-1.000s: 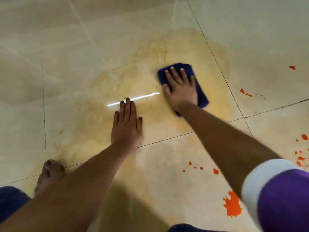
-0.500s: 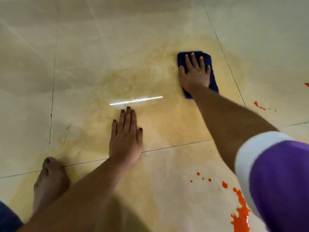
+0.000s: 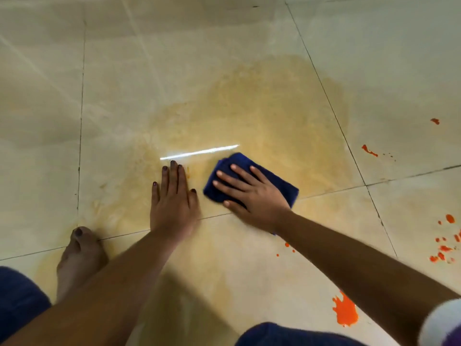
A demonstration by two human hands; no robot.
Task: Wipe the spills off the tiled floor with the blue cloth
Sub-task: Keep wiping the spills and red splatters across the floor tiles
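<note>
A folded blue cloth lies on the cream tiled floor, inside a wide yellowish smear. My right hand presses flat on the cloth with fingers spread and straight. Just left of it, my left hand rests palm-down on the tile, fingers straight, holding nothing. Bright orange spills remain: a large blot at the lower right, droplets at the right edge, and streaks farther back on the right.
My bare left foot stands on the tile at the lower left, near a grout line. My knees in dark blue cloth show at the bottom edge. A bright light reflection streaks the wet floor.
My right hand has dragged the cloth from the far part of the smear back toward me and leftward, ending beside my left hand. The left hand has stayed planted.
</note>
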